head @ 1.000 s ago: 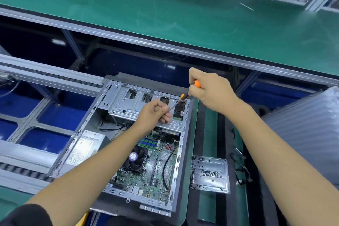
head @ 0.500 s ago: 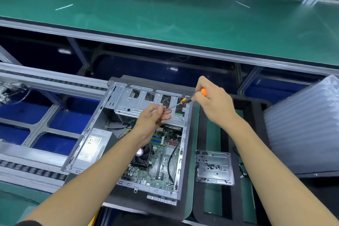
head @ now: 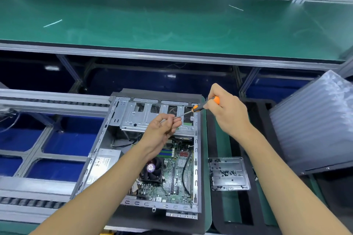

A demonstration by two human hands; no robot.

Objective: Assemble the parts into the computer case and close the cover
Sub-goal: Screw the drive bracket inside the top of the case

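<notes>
Grey sheet steel forms the open computer case (head: 99,149), which is laid on its side on the dark pad of the worktop (head: 225,206), its cover off and not seen in view. At its left a power supply (head: 101,164) is seated; further right the motherboard (head: 172,173) with its fan (head: 152,170) is exposed, and above these the drive cage (head: 145,118) is spanned across the case.

Over the cage the left hand (head: 162,131) is held, its fingertips (head: 176,123) pinched together at the tip of the screwdriver (head: 198,108); a screw is probably being set there, though it is too small to be made out. The orange handle is gripped by the right hand (head: 227,114), with the fingers curled round it and the shaft slanted down to the left.

The chief risk is judged to be a dropped screw: if the pinch is released before the tip is seated, the screw could be lost among the board's components directly below, where it would be hard to recover and could short contacts. A slip of the slanted shaft could also be caused by off-axis pressure, so that the fingertips or the board are struck. A cross-threaded start is likely if the tool is not brought square to the hole.

At the far right a clear tray (head: 229,173) of small dark screws is placed just beside the case, near enough to be knocked by the right forearm.
</notes>
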